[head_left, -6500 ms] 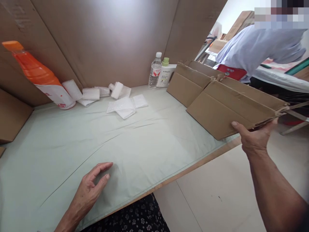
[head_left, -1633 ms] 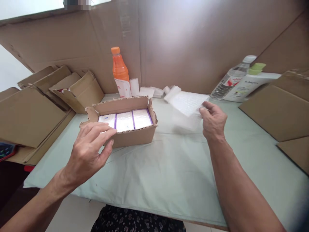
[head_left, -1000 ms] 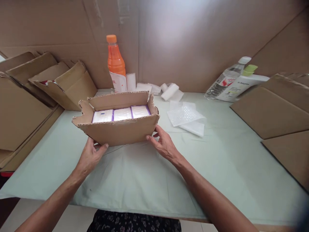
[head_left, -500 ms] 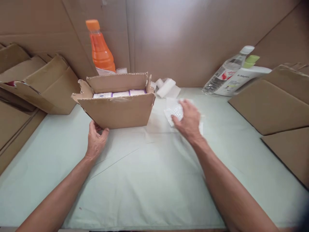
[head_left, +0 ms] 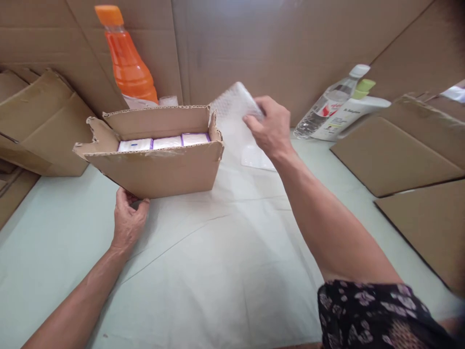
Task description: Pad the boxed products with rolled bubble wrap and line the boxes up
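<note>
My right hand (head_left: 271,127) is raised above the table, fingers pinched on a sheet of bubble wrap (head_left: 232,109) that hangs just beside the right end of the cardboard box (head_left: 156,167). My left hand (head_left: 128,218) grips the box's lower front corner from below and tips the box, so its open top faces me. The two hands are well apart, the box between them.

Inside the box lie three white packets (head_left: 163,143) with purple edges, side by side along the back wall. The box's four flaps stand up with torn, wavy edges. In front of the box the pale green cloth (head_left: 203,271) lies bare up to the near edge.

One more bubble piece (head_left: 256,159) lies flat behind my right wrist. At the back stand one orange bottle (head_left: 127,68), one clear water bottle (head_left: 329,104) and one white bottle (head_left: 358,109) with a green cap. Flattened cartons (head_left: 395,155) crowd the right side, others (head_left: 39,126) the left.
</note>
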{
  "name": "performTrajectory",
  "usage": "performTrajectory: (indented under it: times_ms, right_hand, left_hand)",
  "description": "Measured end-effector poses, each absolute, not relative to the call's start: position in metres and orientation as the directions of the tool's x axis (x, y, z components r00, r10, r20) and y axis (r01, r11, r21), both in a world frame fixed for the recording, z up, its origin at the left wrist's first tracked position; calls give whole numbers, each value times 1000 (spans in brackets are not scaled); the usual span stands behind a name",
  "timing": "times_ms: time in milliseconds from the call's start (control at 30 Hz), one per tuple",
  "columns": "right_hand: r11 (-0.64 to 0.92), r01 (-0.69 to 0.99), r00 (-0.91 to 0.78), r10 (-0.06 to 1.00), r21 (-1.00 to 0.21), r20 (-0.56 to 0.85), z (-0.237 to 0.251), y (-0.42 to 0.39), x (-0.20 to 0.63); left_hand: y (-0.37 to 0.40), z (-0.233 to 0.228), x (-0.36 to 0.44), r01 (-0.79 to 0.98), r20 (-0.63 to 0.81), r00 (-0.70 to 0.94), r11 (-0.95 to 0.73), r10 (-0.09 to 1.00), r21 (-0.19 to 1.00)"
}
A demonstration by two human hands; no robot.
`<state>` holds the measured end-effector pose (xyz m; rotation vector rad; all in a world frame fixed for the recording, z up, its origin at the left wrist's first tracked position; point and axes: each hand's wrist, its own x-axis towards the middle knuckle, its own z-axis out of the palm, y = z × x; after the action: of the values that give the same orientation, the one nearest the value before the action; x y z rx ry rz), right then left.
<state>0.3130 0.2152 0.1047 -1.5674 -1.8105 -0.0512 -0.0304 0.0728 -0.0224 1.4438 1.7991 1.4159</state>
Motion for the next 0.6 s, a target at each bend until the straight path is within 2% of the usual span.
performTrajectory:
  times_ms: [100,200,333,400,600]
  right_hand:
    - [227,892,-4,869,-391,495,108,250,313]
    - [117,920,50,911,-374,408,76,249,338]
    - [-121,926,230,933,-358,279,21,216,382]
    - [-192,905,299,922,-381,247,5,200,399]
    - [-248,861,372,903,-445,217,3,178,417]
  left_hand:
    - [73,-23,-30,453,246,-367,-58,897,889]
    - [73,-22,-30,452,233,-358,-50,904,891]
    - [73,-20,-29,457,241,-348,-61,906,887]
    - [73,-19,-29,467,245,-355,-56,902,882]
    - [73,-21,-31,474,252,-342,-65,905,878]
